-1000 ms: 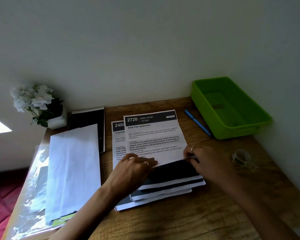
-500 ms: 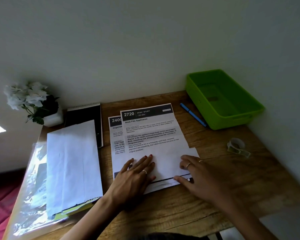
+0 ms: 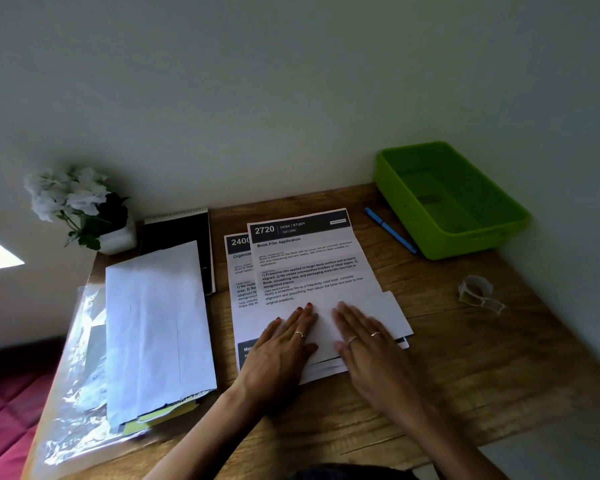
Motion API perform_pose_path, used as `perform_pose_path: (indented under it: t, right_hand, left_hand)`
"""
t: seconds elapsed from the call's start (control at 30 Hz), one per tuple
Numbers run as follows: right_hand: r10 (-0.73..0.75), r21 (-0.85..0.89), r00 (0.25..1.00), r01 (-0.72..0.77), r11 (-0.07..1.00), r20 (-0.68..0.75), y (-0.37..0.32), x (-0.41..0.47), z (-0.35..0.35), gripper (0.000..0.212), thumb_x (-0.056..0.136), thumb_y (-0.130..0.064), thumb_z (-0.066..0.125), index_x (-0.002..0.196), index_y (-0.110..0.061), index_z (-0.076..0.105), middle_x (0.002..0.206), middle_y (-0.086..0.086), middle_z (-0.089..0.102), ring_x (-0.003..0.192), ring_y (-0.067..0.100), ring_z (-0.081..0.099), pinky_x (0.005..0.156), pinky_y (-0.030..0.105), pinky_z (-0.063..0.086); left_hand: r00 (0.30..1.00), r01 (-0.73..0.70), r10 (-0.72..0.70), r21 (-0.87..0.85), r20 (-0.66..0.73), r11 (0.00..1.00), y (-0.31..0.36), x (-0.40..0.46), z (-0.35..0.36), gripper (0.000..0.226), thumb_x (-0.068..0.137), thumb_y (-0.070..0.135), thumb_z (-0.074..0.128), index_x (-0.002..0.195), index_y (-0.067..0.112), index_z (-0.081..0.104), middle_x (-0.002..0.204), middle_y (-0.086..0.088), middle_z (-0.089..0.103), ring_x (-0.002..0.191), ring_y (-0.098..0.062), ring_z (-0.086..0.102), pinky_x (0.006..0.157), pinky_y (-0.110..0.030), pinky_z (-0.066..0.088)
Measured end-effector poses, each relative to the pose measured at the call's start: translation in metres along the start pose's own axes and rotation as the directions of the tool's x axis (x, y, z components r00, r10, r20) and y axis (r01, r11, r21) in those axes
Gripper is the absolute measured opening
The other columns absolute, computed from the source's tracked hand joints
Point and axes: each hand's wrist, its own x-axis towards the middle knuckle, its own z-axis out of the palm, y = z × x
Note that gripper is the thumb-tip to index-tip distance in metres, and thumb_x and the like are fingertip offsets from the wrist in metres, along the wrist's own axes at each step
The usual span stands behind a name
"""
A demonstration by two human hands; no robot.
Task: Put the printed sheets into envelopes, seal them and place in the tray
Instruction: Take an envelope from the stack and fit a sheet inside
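Envelopes (image 3: 156, 327) lie stacked at the wooden desk's (image 3: 465, 368) left edge, near white flowers (image 3: 70, 195). Mid-desk, left hand (image 3: 281, 348) and right hand (image 3: 368, 341) press flat, fingers straight, on the folded printed sheet (image 3: 309, 268). Right, a green tray (image 3: 451, 202) sits against the pale wall (image 3: 257, 98).

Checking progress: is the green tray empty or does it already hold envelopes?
Empty: the green tray shows only its bare floor, no envelopes inside.

plain pale wall (image 3: 291, 81), wooden desk (image 3: 482, 358) in corner, red quilted surface (image 3: 0, 410) lower left
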Motion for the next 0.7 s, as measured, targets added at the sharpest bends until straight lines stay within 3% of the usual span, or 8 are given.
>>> perform_pose_path:
  t: [0.13, 0.2, 0.3, 0.37, 0.47, 0.53, 0.6, 0.7]
  right_hand:
    - [0.118, 0.006, 0.992, -0.118, 0.993, -0.047, 0.026, -0.001, -0.005, 0.078, 0.079, -0.063, -0.023, 0.144, -0.027, 0.001, 0.152, -0.015, 0.001, 0.142, 0.001, 0.001, 0.114, 0.020, 0.002]
    - [0.118, 0.039, 0.992, -0.117, 0.992, -0.035, 0.030, -0.002, -0.008, 0.075, 0.085, -0.062, -0.011, 0.146, -0.024, 0.012, 0.152, -0.013, 0.009, 0.142, 0.002, 0.007, 0.114, 0.018, 0.005]
    - [0.071, 0.040, 0.996, -0.068, 0.997, -0.059, 0.024, -0.001, -0.019, 0.047, 0.098, -0.021, 0.029, 0.144, -0.019, 0.030, 0.154, -0.008, 0.015, 0.143, 0.006, 0.013, 0.112, 0.016, 0.008]
    - [0.055, 0.079, 0.996, -0.049, 0.996, -0.067, 0.019, 0.000, -0.024, 0.058, 0.091, 0.005, 0.039, 0.144, -0.018, 0.032, 0.156, -0.009, 0.010, 0.141, 0.001, 0.006, 0.109, 0.010, 0.005]
    - [0.011, 0.082, 0.996, -0.004, 0.997, -0.092, 0.018, 0.002, -0.029, 0.068, 0.086, 0.013, 0.040, 0.144, -0.020, 0.029, 0.155, -0.013, -0.001, 0.139, -0.002, -0.005, 0.104, 0.001, -0.004]
    - [0.004, 0.103, 0.996, 0.006, 0.995, -0.093, 0.018, 0.004, -0.031, 0.068, 0.087, 0.013, 0.038, 0.145, -0.020, 0.027, 0.155, -0.013, -0.004, 0.141, -0.001, -0.008, 0.106, 0.004, -0.006]
    - [0.001, 0.124, 0.995, 0.011, 0.992, -0.095, 0.018, 0.006, -0.033, 0.067, 0.087, 0.013, 0.037, 0.145, -0.020, 0.027, 0.154, -0.013, -0.004, 0.142, 0.000, -0.009, 0.110, 0.009, -0.005]
    - [-0.019, 0.132, 0.989, 0.039, 0.990, -0.146, 0.020, 0.011, -0.038, 0.064, 0.086, 0.012, 0.040, 0.143, -0.019, 0.033, 0.155, -0.011, 0.006, 0.144, 0.005, -0.003, 0.119, 0.026, 0.009]
  left_hand:
    - [0.999, 0.027, -0.027, 0.006, 0.026, 1.000, 0.008, 0.001, -0.012, 0.058, 0.101, 0.037, 0.029, 0.150, 0.024, 0.001, 0.154, 0.014, -0.004, 0.144, -0.003, -0.001, 0.118, -0.025, 0.001]
    - [0.999, 0.035, -0.035, -0.023, 0.009, 0.999, 0.010, 0.004, -0.017, 0.059, 0.100, 0.035, 0.036, 0.150, 0.023, 0.008, 0.157, 0.011, 0.010, 0.144, -0.006, 0.010, 0.115, -0.025, 0.006]
    - [0.999, 0.018, -0.021, -0.063, -0.042, 0.998, 0.011, 0.008, -0.022, 0.058, 0.096, 0.032, 0.047, 0.147, 0.023, 0.021, 0.153, 0.007, 0.026, 0.140, -0.009, 0.023, 0.112, -0.027, 0.017]
    - [0.998, 0.001, -0.007, -0.097, -0.060, 0.995, 0.011, 0.010, -0.023, 0.059, 0.093, 0.029, 0.053, 0.145, 0.022, 0.027, 0.149, 0.006, 0.031, 0.137, -0.012, 0.027, 0.111, -0.030, 0.023]
    - [0.998, 0.004, -0.015, -0.181, -0.058, 0.983, 0.009, 0.015, -0.024, 0.063, 0.086, 0.023, 0.065, 0.140, 0.019, 0.034, 0.142, 0.002, 0.037, 0.130, -0.016, 0.034, 0.107, -0.036, 0.033]
    - [0.998, 0.024, -0.037, -0.248, -0.049, 0.969, 0.006, 0.021, -0.025, 0.065, 0.079, 0.020, 0.073, 0.135, 0.018, 0.039, 0.135, -0.001, 0.040, 0.124, -0.018, 0.037, 0.103, -0.038, 0.037]
    - [0.998, 0.036, -0.051, -0.312, -0.040, 0.949, 0.003, 0.025, -0.028, 0.064, 0.075, 0.016, 0.076, 0.130, 0.017, 0.042, 0.128, -0.001, 0.041, 0.116, -0.017, 0.040, 0.099, -0.030, 0.040]
    - [0.994, 0.073, -0.102, -0.456, -0.039, 0.887, 0.000, 0.024, -0.036, 0.051, 0.078, 0.006, 0.071, 0.121, 0.020, 0.047, 0.114, 0.005, 0.046, 0.096, -0.007, 0.047, 0.079, -0.003, 0.039]
